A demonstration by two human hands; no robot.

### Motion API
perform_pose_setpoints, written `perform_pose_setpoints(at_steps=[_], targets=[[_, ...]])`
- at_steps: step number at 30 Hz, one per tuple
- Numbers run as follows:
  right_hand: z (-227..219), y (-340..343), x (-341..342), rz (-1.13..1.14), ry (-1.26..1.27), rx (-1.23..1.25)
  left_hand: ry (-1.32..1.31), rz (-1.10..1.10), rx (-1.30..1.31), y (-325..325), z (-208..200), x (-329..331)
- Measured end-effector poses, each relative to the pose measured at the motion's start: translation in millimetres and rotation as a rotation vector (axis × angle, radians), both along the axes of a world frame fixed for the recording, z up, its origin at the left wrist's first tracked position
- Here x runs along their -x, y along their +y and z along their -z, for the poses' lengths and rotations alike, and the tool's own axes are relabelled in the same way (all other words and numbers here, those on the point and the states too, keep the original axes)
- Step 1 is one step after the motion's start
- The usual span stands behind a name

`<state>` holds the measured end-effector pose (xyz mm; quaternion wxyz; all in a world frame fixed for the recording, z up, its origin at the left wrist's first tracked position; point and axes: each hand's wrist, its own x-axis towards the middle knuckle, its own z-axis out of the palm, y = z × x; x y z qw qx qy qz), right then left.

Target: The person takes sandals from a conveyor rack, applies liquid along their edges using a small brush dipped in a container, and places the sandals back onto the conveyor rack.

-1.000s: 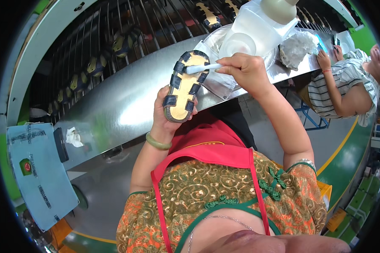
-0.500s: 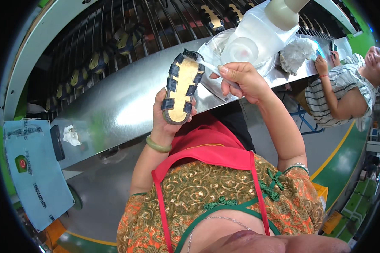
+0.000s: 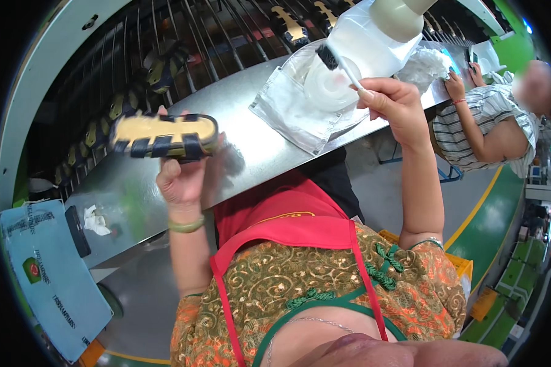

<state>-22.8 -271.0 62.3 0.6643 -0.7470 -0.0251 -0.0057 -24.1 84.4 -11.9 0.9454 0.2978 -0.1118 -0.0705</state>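
My left hand (image 3: 182, 183) grips a sandal (image 3: 165, 129) above the left part of the metal table. The sandal lies nearly level with its tan insole up, its dark blue straps along the sides; motion blurs it slightly. In my right hand (image 3: 398, 107) a white-handled brush (image 3: 349, 71) is pinched between thumb and fingers. Its black bristles point up and left, over a round translucent dish (image 3: 322, 87). Behind the dish stands a large translucent white container (image 3: 373, 46). A white cloth or sheet (image 3: 278, 110) lies under the dish.
Behind the metal table (image 3: 239, 160) runs a rack of metal rods (image 3: 196, 46) carrying several sandals. A blue box (image 3: 52, 275) and crumpled white paper (image 3: 95, 221) are at the left. To the right, a co-worker in a striped shirt (image 3: 480, 131) sits near a white crumpled bundle (image 3: 427, 68).
The sandal has moved left in my left hand and turned from upright to nearly level. My right hand has lifted the brush off it, up and right, toward the dish.
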Motion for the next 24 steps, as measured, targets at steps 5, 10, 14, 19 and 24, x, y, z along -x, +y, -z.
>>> perform_pose_setpoints(at_steps=[5, 10, 14, 19, 24], targets=[[14, -14, 10, 0.334, -0.195, 0.991, 0.103, 0.108, -0.237, 30, 16, 2], [28, -7, 7, 0.336, -0.34, 1.303, 0.193, -0.047, -0.043, 1, 27, 2], [25, -3, 7, 0.264, -0.282, 1.436, 0.215, -0.048, -0.367, -3, 20, 1], [26, -2, 3, 0.313, -0.332, 1.333, 0.12, -0.213, -0.525, -10, 24, 2], [27, -3, 4, 0.226, -0.287, 1.351, -0.049, -0.394, -0.823, -11, 24, 8]])
